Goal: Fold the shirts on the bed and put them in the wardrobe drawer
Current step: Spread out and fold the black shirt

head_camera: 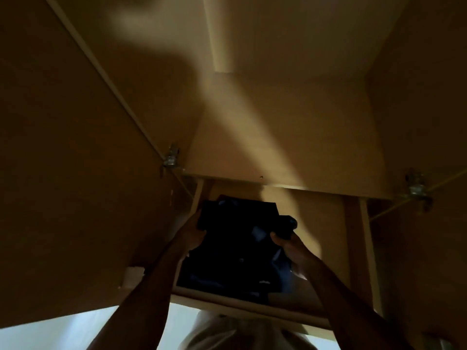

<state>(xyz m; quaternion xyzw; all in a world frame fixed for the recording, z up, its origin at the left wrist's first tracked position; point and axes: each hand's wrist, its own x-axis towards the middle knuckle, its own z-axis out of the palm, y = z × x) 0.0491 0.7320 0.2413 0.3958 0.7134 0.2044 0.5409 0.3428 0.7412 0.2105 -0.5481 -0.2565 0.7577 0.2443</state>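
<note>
While both hands grip it, the folded shirt (235, 223) lies lengthwise in the drawer (252, 303).

You are standing in a bedroom of a home, at a tall wardrobe of light brown wood board (290, 102). Its two doors hang open on metal hinges (171, 157), and the pulled-out wooden drawer (227, 303) holds dark folded clothes (235, 246).
</note>
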